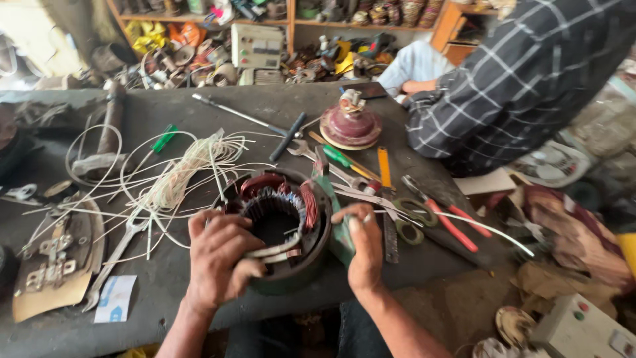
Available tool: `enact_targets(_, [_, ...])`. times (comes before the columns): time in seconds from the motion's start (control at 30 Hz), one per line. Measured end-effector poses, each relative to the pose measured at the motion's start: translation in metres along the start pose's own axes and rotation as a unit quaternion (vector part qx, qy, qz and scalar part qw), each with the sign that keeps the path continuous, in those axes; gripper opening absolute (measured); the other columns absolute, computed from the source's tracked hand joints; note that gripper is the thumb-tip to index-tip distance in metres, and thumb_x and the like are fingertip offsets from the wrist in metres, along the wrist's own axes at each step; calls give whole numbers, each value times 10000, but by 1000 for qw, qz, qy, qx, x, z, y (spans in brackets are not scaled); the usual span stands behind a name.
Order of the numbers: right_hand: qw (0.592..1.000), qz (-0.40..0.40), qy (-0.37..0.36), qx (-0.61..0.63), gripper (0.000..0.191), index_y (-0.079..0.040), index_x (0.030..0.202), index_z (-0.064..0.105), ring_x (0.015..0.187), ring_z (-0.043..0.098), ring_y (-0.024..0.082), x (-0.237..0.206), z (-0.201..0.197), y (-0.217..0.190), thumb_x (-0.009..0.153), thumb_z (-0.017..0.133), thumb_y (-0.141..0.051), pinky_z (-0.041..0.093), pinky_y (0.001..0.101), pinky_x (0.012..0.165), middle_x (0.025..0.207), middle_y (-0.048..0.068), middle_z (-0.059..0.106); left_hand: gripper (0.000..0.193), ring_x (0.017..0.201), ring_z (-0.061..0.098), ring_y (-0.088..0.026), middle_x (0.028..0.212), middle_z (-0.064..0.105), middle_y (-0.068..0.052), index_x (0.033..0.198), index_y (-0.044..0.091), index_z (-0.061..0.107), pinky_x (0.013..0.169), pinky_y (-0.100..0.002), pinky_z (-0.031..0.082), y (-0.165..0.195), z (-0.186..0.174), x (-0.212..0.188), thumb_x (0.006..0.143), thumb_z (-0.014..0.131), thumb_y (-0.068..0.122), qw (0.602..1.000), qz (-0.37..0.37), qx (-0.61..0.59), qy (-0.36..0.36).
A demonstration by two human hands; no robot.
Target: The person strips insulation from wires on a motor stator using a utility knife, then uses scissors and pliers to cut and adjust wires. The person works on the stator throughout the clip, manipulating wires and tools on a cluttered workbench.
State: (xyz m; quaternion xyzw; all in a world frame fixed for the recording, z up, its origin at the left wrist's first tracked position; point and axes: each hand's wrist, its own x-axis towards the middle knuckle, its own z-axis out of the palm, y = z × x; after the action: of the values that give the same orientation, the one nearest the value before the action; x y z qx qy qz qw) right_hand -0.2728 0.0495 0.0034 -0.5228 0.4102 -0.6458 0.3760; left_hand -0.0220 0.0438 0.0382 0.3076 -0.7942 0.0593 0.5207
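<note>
Workbench (199, 292): round copper-wound stator (278, 219), gripped.

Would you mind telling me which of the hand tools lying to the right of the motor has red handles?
The pliers, lying farthest right on the bench. The scissors beside them have green handles, and the screwdriver farther back has a green grip.

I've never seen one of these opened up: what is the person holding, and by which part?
A round motor stator with copper windings. The left hand grips its near rim, fingers curled over the edge; the right hand steadies its right side.
</note>
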Motion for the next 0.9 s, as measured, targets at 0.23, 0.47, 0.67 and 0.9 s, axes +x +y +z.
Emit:
enact_targets(0.23, [996,-80,5,-29,292,-55,1050,560,930,447,135,-38,0,-11,882,508,-289,383,294,859,1055,38,471,339,1041,675,-233,855,684,-28,819,123,728,1060,-457,400,7,-1,-21,878,648,446,1000,-3,-5,10])
enact_targets(0.47, [996,-70,13,-45,387,-26,1108,588,1012,450,163,-65,-1,-17,955,549,-380,380,307,935,1108,37,413,334,1190,690,-281,915,704,-35,842,97,731,1175,-478,410,9,-2,-22,988,579,356,998,-40,-36,-39])
enact_targets(0.67, [943,-164,-78,-279,422,-83,1331,634,1127,617,234,-51,-76,-37,1028,612,-377,491,362,1022,1217,73,592,550,1248,604,-326,1163,652,-129,1071,28,657,1108,-465,481,56,-3,-38,1077,469,545,987,-114,10,110])
enact_targets(0.9, [732,-171,-182,-634,746,-28,1292,631,1182,533,361,47,-156,-42,621,851,-268,376,525,912,1248,168,610,324,946,679,-217,919,687,-35,847,159,690,841,-394,538,147,43,-59,642,876,326,996,-43,-45,58])
